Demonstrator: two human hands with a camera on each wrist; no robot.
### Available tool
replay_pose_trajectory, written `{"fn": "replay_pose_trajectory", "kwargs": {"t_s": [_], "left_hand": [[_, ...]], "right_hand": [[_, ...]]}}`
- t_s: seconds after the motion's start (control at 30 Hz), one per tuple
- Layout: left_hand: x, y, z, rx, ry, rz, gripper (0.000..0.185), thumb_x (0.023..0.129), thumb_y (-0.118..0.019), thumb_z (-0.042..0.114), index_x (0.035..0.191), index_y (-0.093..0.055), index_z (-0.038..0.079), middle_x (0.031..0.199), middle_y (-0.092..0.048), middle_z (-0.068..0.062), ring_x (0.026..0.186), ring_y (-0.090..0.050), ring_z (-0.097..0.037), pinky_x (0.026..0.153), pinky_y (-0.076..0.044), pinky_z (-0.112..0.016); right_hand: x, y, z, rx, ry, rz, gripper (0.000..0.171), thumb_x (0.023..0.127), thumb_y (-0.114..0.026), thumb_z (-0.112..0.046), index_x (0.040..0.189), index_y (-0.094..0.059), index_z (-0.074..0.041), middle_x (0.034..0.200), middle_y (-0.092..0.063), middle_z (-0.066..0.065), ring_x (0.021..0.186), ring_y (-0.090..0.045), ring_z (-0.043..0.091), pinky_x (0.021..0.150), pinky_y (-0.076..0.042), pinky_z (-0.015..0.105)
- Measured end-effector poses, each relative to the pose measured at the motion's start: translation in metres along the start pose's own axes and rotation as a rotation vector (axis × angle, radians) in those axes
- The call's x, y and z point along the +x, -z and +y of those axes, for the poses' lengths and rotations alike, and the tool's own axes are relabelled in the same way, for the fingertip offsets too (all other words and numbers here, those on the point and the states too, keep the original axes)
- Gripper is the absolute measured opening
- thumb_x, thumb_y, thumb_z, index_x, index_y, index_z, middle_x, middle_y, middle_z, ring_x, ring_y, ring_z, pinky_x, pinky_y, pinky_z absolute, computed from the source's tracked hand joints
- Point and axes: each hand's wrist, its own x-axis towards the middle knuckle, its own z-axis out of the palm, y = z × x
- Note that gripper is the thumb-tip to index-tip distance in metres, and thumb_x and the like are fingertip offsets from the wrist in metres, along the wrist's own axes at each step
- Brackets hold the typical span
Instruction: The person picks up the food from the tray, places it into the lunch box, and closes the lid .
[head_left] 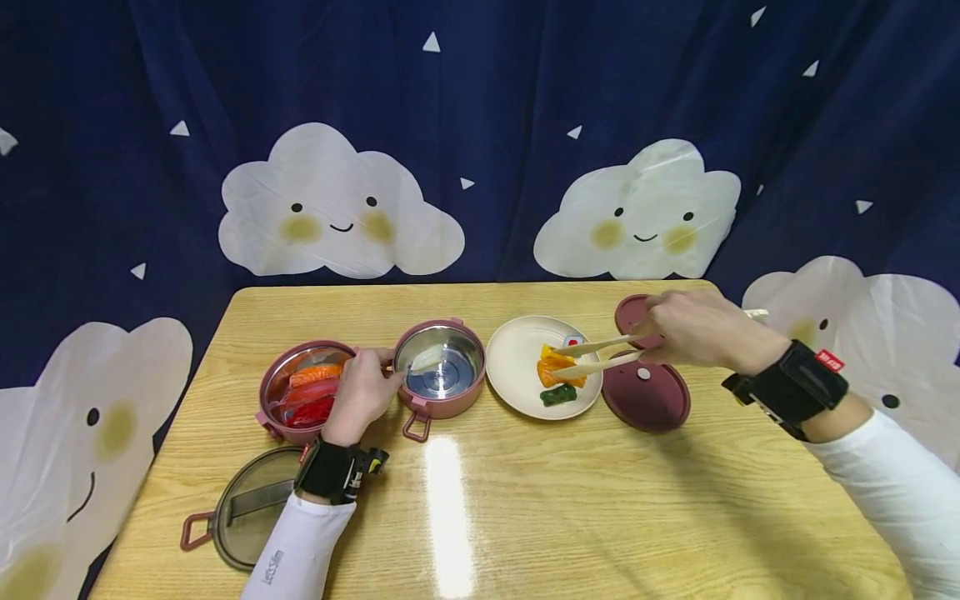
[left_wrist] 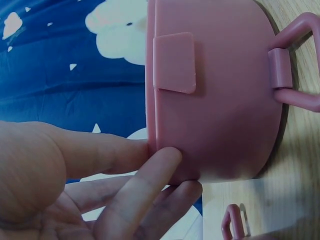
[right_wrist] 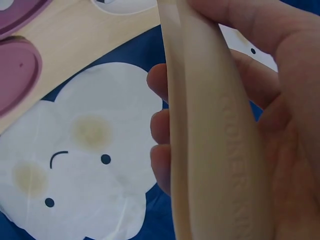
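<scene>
The right hand [head_left: 686, 329] grips a pair of cream tongs [head_left: 600, 354], whose tips are closed on an orange piece of food [head_left: 557, 365] lying on the cream plate [head_left: 517, 367]; a green piece [head_left: 557, 395] lies beside it on the same plate. The left hand [head_left: 363, 392] holds the rim of the empty pink pot [head_left: 440, 367], fingers curled against its outer wall, as the left wrist view shows close up. A second pink pot [head_left: 300, 392], to the left, already holds orange and red pieces. Two dark pink lids [head_left: 647, 396] lie right of the plate and a grey lid [head_left: 251, 508] sits near the table's [head_left: 525, 500] front edge. The step in hand looks like picking food off the plate; whether the orange piece is lifted yet is hard to tell. The next move calls for a steady squeeze on the tongs while carrying it leftward over the held pot.
</scene>
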Motion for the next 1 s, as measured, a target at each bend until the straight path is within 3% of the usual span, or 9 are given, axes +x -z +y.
{"fn": "replay_pose_trajectory", "kwargs": {"t_s": [0.2, 0.47, 0.8, 1.0], "left_hand": [[0.0, 0.0, -0.001, -0.006, -0.006, 0.002, 0.032, 0.096, -0.072, 0.004, 0.127, -0.073, -0.004, 0.121, -0.076, -0.025, 0.106, -0.069, -0.034, 0.086, -0.055, -0.045], [0.001, 0.001, 0.0, -0.004, 0.006, -0.003, 0.033, 0.096, -0.073, 0.006, 0.128, -0.073, -0.004, 0.121, -0.076, -0.024, 0.104, -0.068, -0.033, 0.083, -0.054, -0.042], [0.001, 0.001, 0.0, 0.003, 0.006, -0.006, 0.034, 0.097, -0.072, 0.007, 0.129, -0.072, -0.004, 0.121, -0.076, -0.024, 0.098, -0.067, -0.031, 0.073, -0.049, -0.033], [0.0, 0.001, 0.001, -0.003, 0.005, -0.008, 0.033, 0.097, -0.072, 0.008, 0.128, -0.073, -0.004, 0.118, -0.076, -0.024, 0.091, -0.064, -0.029, 0.068, -0.043, -0.028]], "right_hand": [[-0.001, -0.009, 0.002, 0.018, -0.002, -0.014, 0.021, 0.076, -0.093, -0.037, 0.093, -0.083, -0.031, 0.082, -0.067, -0.009, 0.071, -0.054, 0.008, 0.054, -0.043, 0.03], [0.0, -0.015, 0.004, 0.03, -0.033, -0.042, 0.022, 0.077, -0.092, -0.036, 0.096, -0.084, -0.029, 0.073, -0.059, -0.012, 0.067, -0.049, 0.007, 0.053, -0.041, 0.03], [0.001, -0.017, 0.002, -0.027, 0.026, -0.046, 0.012, 0.08, -0.09, -0.034, 0.086, -0.081, -0.031, 0.075, -0.056, -0.011, 0.066, -0.047, 0.007, 0.053, -0.04, 0.03], [0.003, -0.017, 0.001, -0.06, 0.049, -0.025, 0.016, 0.079, -0.09, -0.032, 0.078, -0.074, -0.03, 0.073, -0.052, -0.01, 0.064, -0.046, 0.008, 0.051, -0.038, 0.031]]}}
